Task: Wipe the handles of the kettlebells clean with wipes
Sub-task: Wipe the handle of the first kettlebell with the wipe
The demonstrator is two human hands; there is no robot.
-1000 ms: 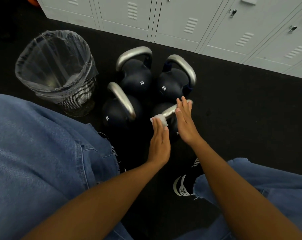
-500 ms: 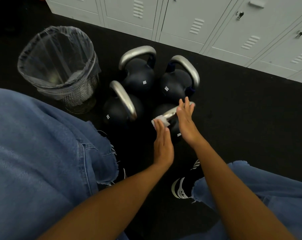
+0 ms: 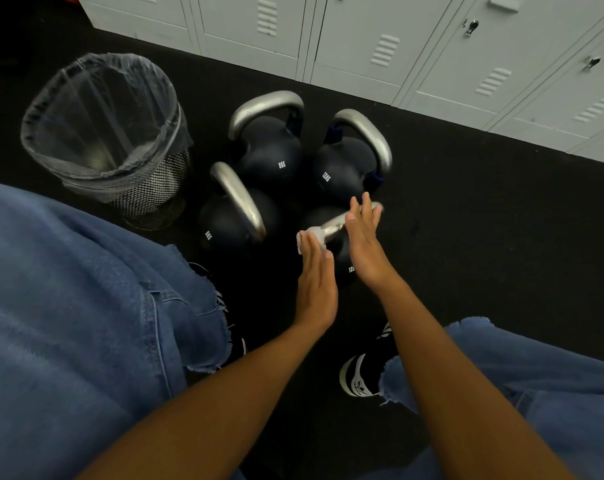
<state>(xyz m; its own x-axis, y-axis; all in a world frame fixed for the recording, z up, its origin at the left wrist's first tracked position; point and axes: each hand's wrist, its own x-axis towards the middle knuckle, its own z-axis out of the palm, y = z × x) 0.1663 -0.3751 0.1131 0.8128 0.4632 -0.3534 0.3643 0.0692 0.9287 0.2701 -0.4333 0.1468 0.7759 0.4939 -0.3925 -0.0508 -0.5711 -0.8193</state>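
A person crouches over four dark kettlebells grouped on a black floor (image 3: pixel 466 237), seen from above. The nearest right kettlebell (image 3: pixel 342 261), partly hidden by the hands, is the one being cleaned.

The left hand (image 3: pixel 316 289) has its fingers straight and together, pressing a crumpled white wipe (image 3: pixel 311 235) against the left, near end of that kettlebell's silver handle (image 3: pixel 335 227). The right hand (image 3: pixel 364 244) is open, fingers straight and slightly spread, lying along the far right part of the same handle; whether it presses down or only steadies the bell cannot be told.

Compared with a second ago, little has shifted: the wipe sits at the same end of the handle, and both hands keep nearly the same pose, the right fingers reaching a touch farther along the bar. This suggests slow rubbing on one spot rather than a sweep along the handle, so most of this handle likely remains to be wiped.

The other three kettlebells stand just beyond and to the left: near left (image 3: pixel 238 220), far left (image 3: pixel 269 147) and far right (image 3: pixel 345 164). Their handles are bare, with no wipe on them.

A mesh waste bin (image 3: pixel 148 199) lined with a clear bag stands to the far left. Pale grey lockers (image 3: pixel 432 46) run along the far wall. Blue jeans (image 3: pixel 68 306) fill the near corners.
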